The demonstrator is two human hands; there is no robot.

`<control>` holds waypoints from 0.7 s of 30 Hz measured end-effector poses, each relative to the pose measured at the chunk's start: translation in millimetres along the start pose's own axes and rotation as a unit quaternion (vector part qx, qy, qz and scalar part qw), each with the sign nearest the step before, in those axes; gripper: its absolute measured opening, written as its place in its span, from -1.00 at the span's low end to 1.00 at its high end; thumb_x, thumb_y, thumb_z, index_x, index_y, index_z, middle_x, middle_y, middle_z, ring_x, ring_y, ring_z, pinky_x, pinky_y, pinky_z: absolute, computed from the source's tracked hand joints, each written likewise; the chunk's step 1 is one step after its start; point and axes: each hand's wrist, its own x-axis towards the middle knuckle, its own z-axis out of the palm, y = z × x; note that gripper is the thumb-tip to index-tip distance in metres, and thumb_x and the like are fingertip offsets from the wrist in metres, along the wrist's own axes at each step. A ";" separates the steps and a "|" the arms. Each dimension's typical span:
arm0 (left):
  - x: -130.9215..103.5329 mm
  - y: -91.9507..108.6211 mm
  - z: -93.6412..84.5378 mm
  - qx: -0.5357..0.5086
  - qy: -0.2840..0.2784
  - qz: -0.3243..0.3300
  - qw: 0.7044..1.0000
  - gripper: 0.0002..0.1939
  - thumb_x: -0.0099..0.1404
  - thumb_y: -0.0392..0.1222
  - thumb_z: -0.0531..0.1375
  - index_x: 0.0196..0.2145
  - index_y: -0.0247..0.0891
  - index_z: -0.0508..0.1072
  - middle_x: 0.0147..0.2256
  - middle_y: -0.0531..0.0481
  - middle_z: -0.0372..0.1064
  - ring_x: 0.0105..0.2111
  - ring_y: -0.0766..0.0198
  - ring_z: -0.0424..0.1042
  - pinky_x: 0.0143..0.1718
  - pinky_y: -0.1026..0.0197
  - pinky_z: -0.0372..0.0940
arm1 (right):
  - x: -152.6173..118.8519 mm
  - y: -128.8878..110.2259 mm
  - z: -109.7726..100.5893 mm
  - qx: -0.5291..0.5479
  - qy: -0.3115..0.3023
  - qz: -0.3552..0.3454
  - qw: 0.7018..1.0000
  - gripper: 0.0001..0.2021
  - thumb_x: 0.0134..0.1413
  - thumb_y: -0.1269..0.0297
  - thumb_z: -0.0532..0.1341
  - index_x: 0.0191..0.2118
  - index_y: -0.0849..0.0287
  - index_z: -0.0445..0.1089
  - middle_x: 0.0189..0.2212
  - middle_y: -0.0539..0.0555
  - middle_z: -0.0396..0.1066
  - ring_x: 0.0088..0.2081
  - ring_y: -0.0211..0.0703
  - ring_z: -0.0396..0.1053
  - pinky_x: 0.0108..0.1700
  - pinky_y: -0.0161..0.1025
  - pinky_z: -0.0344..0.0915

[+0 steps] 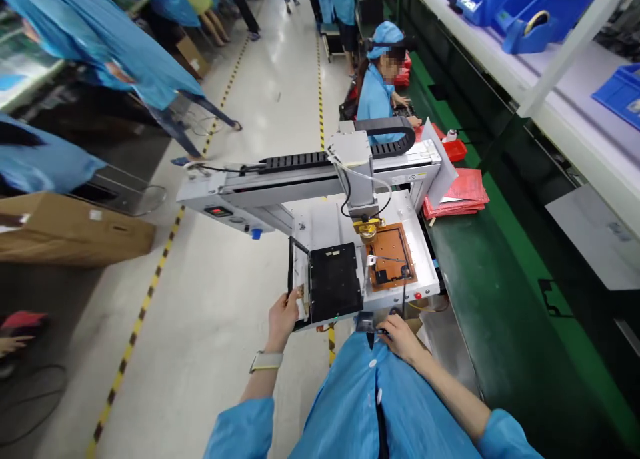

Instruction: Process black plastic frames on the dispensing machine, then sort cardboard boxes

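A gantry-type benchtop machine (300,191) stands in front of me, its head (353,172) over the right part of the bed. My left hand (283,320) is closed at the outer edge of a hinged black frame (291,266), fingers pinching its near left corner. Beside that frame lies a flat black plate (334,280). To the right, an orange-brown fixture plate (393,256) with black strip-like pieces sits under the head. My right hand (404,339) is by the machine's front edge, close to my smock, fingers curled; whatever they hold is hidden.
A green bench (500,299) runs along the right, with red bags (457,192) stacked on it. Above is a shelf with blue bins (540,12). A co-worker (377,86) sits beyond the machine. A cardboard box (75,229) is at left, past the striped floor line (143,312).
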 end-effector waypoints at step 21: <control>-46.0 -30.8 -24.3 0.058 0.089 0.331 0.938 -0.51 0.62 -0.07 0.05 0.37 -0.32 0.34 0.24 -0.36 0.40 0.29 -0.03 0.41 0.26 -0.05 0.41 | 144.4 -14.9 155.2 -0.197 -0.137 0.055 0.969 -0.73 0.44 0.46 0.15 0.07 0.26 0.57 0.04 0.24 0.41 0.08 0.06 0.31 0.22 -0.02 0.34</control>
